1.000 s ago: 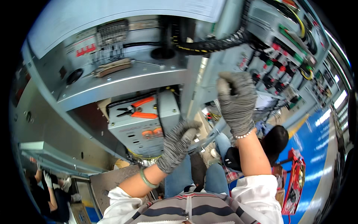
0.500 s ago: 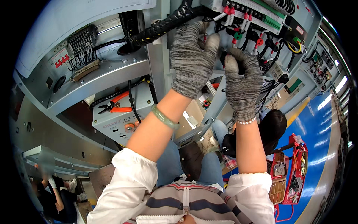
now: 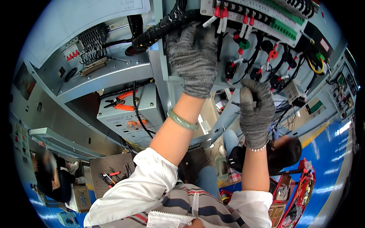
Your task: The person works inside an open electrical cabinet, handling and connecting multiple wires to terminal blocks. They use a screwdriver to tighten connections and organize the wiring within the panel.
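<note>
My left hand (image 3: pixel 195 62), in a grey knitted glove, reaches up into the cabinet below the black-wrapped cable bundle (image 3: pixel 161 28). Its fingertips are blurred and partly dark, so whether they grip anything cannot be seen. Gloved alike, my right hand (image 3: pixel 258 112) hangs lower and to the right, its fingers curled toward the thumb; anything between them is hidden. Just above it are small black components (image 3: pixel 231 70) with red-sleeved wires. A terminal block (image 3: pixel 256 17) with white wires and red sleeves runs along the top, over a green round part (image 3: pixel 244 45) and a red one (image 3: pixel 273 54).
Orange-handled pliers (image 3: pixel 123 106) lie on a grey control box (image 3: pixel 131 117) at left. Above are a metal ledge (image 3: pixel 129 70) and a breaker row (image 3: pixel 72 55). More tools (image 3: pixel 112 176) rest on a brown surface. A person (image 3: pixel 285 154) sits close at right, beside a red cart (image 3: pixel 304 186).
My right hand has dropped away from the components, its fingers still curled. My left hand stays near the cable bundle, its fingertips now blurred. The whole view has shifted slightly.
</note>
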Available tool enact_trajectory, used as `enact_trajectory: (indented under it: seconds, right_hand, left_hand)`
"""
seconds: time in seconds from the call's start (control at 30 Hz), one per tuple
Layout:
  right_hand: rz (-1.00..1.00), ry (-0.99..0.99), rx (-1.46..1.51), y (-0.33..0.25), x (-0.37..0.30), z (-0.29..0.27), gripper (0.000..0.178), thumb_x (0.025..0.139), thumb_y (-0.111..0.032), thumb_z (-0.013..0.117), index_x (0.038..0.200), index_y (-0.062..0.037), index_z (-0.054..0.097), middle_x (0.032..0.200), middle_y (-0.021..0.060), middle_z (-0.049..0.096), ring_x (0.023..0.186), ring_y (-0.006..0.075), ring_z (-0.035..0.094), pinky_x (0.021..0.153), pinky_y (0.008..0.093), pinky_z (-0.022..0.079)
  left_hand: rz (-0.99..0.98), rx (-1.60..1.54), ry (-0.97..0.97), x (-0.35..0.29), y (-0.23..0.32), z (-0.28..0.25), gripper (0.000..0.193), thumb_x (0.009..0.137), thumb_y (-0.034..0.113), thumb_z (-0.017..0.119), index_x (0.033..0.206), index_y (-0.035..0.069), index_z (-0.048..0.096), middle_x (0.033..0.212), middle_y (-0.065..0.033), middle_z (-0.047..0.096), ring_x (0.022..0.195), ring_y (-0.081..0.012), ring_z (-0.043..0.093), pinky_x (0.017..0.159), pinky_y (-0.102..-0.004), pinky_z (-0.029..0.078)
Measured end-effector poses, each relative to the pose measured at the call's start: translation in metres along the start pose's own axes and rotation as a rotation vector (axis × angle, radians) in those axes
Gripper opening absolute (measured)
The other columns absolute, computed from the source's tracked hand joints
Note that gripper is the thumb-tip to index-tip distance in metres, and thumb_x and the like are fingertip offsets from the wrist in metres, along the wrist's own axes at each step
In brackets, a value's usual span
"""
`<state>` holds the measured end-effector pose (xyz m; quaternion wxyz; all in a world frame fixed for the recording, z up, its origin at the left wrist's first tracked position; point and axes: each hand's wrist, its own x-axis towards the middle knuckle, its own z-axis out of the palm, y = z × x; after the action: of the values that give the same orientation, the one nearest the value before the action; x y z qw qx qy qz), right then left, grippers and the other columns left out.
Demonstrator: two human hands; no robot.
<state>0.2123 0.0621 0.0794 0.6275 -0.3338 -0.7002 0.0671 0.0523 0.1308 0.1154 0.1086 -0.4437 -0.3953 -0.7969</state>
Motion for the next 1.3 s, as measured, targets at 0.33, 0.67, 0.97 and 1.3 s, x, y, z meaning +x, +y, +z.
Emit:
enact_trajectory:
  seconds: [0.33,0.67,0.97,1.3]
  right_hand:
    - [-0.176,-0.289,0.129,0.005,0.031,-0.007,0.019,0.076,-0.002,0.067,0.095,-0.0031,0.069,0.086,0.0104,0.066,0.076,0.0232,0.062,0.07,0.0331,0.05]
    - [0.033,-0.609,0.155,0.001,0.043,-0.042,0.016,0.081,-0.01,0.067,0.095,-0.0031,0.069,0.087,0.0126,0.065,0.078,0.0257,0.063,0.071,0.0336,0.049]
    - [0.054,-0.789,0.123,-0.01,0.032,-0.057,0.015,0.083,-0.013,0.067,0.095,-0.005,0.07,0.088,0.0109,0.066,0.08,0.0254,0.063,0.073,0.0333,0.049]
    - [0.105,-0.874,0.114,-0.007,0.019,-0.078,0.016,0.081,-0.009,0.066,0.096,-0.0024,0.069,0.087,0.0112,0.066,0.08,0.0249,0.062,0.074,0.0335,0.049]
  left_hand:
    - [0.022,0.021,0.195,-0.007,0.015,0.013,0.03,0.074,0.003,0.077,0.102,0.003,0.066,0.094,-0.0104,0.062,0.083,-0.0224,0.063,0.073,-0.0331,0.052]
    - [-0.092,0.177,0.237,-0.017,0.032,0.017,0.031,0.068,0.005,0.078,0.097,0.011,0.069,0.094,-0.0084,0.065,0.087,-0.0285,0.059,0.076,-0.0369,0.049]
    - [0.097,0.347,0.291,-0.014,0.026,0.02,0.034,0.067,0.015,0.085,0.095,0.008,0.067,0.088,-0.0083,0.059,0.078,-0.025,0.06,0.067,-0.0348,0.05]
    - [0.128,0.38,0.364,-0.014,0.025,0.024,0.029,0.063,0.017,0.077,0.091,0.012,0.071,0.084,-0.0077,0.061,0.08,-0.0293,0.057,0.068,-0.0401,0.048]
